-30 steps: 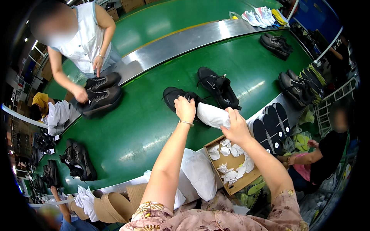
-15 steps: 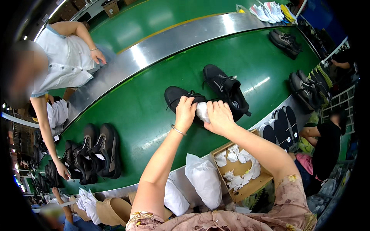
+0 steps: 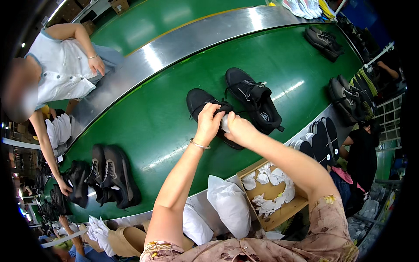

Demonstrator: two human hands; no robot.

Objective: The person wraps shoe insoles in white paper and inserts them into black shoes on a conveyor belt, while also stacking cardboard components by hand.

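A wad of white paper [image 3: 225,123] is being pushed into the mouth of a black shoe [image 3: 208,109] lying on the green tabletop [image 3: 144,126], just in front of the person. The left hand [image 3: 208,124] is curled over the shoe's opening, gripping its collar, while the right hand [image 3: 239,129] is closed round the paper, pinching it at the opening. Most of the wad is already hidden, so the stuffing of this shoe is judged nearly done. Its mate [image 3: 255,100] lies just beside it, to the right; whether that one is already filled cannot be told. More black shoes [image 3: 114,174] lie further left on the tabletop, where another person's hand [image 3: 65,187] is on one of them. Near the right elbow an open cardboard box [image 3: 286,212] is set at the tabletop's edge, holding a good many crumpled white paper wads [image 3: 273,188]. Beside it, to the left, white bags [image 3: 230,205] are stacked.
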